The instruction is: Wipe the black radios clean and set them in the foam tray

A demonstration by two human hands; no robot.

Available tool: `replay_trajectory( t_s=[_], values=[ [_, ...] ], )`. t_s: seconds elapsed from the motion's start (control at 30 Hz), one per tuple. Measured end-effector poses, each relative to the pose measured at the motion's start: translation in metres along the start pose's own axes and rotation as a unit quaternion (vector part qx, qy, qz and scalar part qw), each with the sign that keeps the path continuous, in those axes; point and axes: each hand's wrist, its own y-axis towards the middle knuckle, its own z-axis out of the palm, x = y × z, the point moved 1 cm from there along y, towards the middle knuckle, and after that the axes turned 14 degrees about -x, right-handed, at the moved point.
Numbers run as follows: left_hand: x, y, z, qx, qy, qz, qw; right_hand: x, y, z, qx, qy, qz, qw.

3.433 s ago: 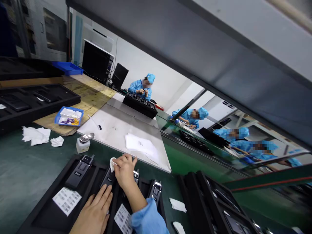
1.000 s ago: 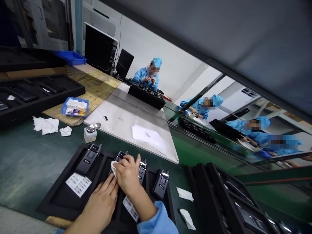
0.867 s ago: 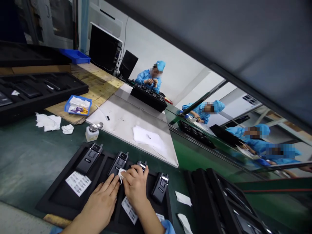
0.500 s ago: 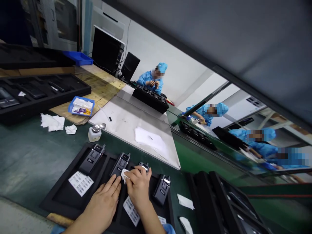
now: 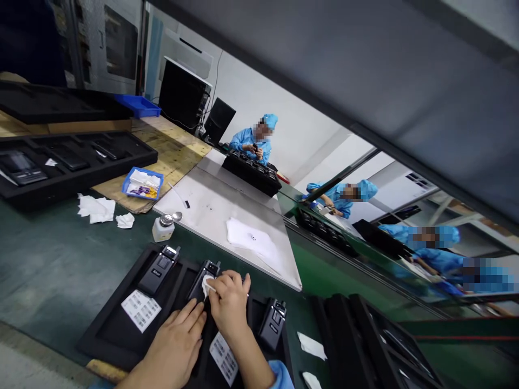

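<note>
My right hand (image 5: 230,303) pinches a crumpled white tissue (image 5: 206,286) against the face of a black handheld radio (image 5: 196,284), the second from the left in a black foam tray (image 5: 106,329). My left hand (image 5: 178,341) lies with fingers stretched out, fingertips at the lower end of that radio. To its left rests another radio (image 5: 157,273), with a white barcode label sheet (image 5: 141,310) below it. Right of my right hand lies one more radio (image 5: 272,323). A second label sheet (image 5: 224,357) shows under my right forearm. My right hand hides most of the slot beneath it.
A small pump bottle (image 5: 162,229) stands behind the tray, near white papers (image 5: 253,239) on a pale board. Crumpled tissues (image 5: 97,208) and a blue bin (image 5: 142,182) are at left. More foam trays (image 5: 344,340) lie at right. Several co-workers in blue sit beyond.
My right hand has slid the tissue up the radio toward its top end. My left hand stays by the radio's lower end. The whole view has shifted slightly.
</note>
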Motion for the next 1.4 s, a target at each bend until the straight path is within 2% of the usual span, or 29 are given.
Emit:
replay_trajectory(
  t_s=[0.07, 0.17, 0.27, 0.33, 0.4, 0.57, 0.67, 0.77, 0.83, 0.9, 1.07, 1.17, 1.3, 1.4],
  values=[
    [0.014, -0.008, -0.008, -0.035, 0.011, 0.001, 0.999, 0.019, 0.024, 0.012, -0.009, 0.016, -0.007, 1.0],
    [0.047, -0.026, -0.023, -0.069, 0.085, -0.033, 0.993, 0.059, 0.061, 0.05, 0.011, 0.038, -0.035, 0.999],
    [0.076, -0.04, -0.033, -0.063, 0.154, -0.069, 0.984, 0.091, 0.082, 0.088, 0.076, 0.013, -0.073, 0.994],
    [0.085, -0.045, -0.035, -0.051, 0.169, -0.07, 0.982, 0.096, 0.083, 0.099, 0.096, -0.015, -0.087, 0.991],
    [0.087, -0.046, -0.035, -0.044, 0.174, -0.071, 0.981, 0.087, 0.076, 0.096, 0.092, -0.036, -0.086, 0.991],
    [0.083, -0.044, -0.034, -0.04, 0.173, -0.07, 0.982, 0.052, 0.061, 0.069, 0.094, -0.073, -0.037, 0.992],
    [0.084, -0.043, -0.037, -0.032, 0.168, -0.061, 0.983, 0.062, 0.068, 0.073, 0.076, -0.037, -0.021, 0.996],
    [0.086, -0.043, -0.038, -0.024, 0.162, -0.056, 0.985, 0.084, 0.08, 0.089, 0.088, -0.018, -0.064, 0.994],
    [0.086, -0.043, -0.039, -0.02, 0.158, -0.058, 0.985, 0.088, 0.082, 0.094, 0.107, -0.029, -0.083, 0.99],
    [0.086, -0.043, -0.039, -0.015, 0.154, -0.063, 0.986, 0.079, 0.077, 0.09, 0.111, -0.046, -0.076, 0.99],
    [0.085, -0.042, -0.039, -0.015, 0.146, -0.075, 0.986, 0.045, 0.063, 0.06, 0.106, -0.075, -0.014, 0.991],
    [0.085, -0.042, -0.04, -0.009, 0.143, -0.074, 0.987, 0.057, 0.059, 0.057, 0.088, -0.013, -0.039, 0.995],
    [0.084, -0.044, -0.042, -0.006, 0.13, -0.076, 0.989, 0.09, 0.048, 0.073, 0.128, 0.039, -0.135, 0.982],
    [0.082, -0.045, -0.044, -0.006, 0.125, -0.086, 0.988, 0.092, 0.036, 0.075, 0.145, 0.029, -0.151, 0.977]
  ],
)
